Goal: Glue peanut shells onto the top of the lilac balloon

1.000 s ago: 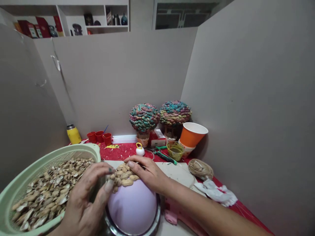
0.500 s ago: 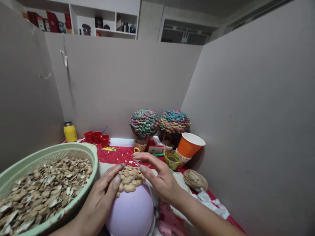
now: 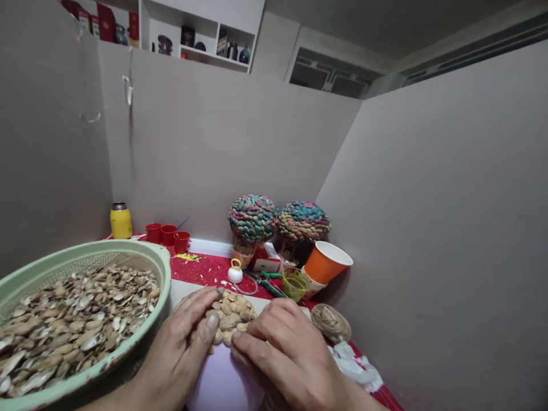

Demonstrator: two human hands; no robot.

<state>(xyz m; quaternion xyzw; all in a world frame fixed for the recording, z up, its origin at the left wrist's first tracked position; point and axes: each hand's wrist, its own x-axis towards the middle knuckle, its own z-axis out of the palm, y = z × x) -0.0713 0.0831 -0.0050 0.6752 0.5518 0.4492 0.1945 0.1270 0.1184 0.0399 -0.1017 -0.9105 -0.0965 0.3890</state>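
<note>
A smooth lilac ball, which looks like a balloon point(image 3: 225, 379), is in front of me, its top covered with peanut shells point(image 3: 231, 308) set close together. My left hand point(image 3: 184, 337) curves around its left side, fingers together, the thumb lying along the edge of the shells. My right hand point(image 3: 286, 348) is bent over the right side. Its fingertips press at the lower rim of the shell layer, by a shell there; the palm side is hidden. Beside my left arm stands a green colander point(image 3: 165, 285) full of loose peanut shells point(image 3: 85, 325).
At the back are two ball-topped pieces covered in coloured shells point(image 3: 253, 218), an orange paper cup point(image 3: 327, 264), a yellowish plastic cup point(image 3: 294, 285) and green-handled pliers point(image 3: 272, 282). Twine point(image 3: 330, 322) lies at right. Red cups point(image 3: 181, 242) and a yellow bottle point(image 3: 121, 221) stand at left. Grey panels point(image 3: 214, 137) enclose the table.
My right hand has come down from above the shells onto the ball's right side, and its fingers have closed in. My left hand stays at the left side. The view has shifted slightly.
</note>
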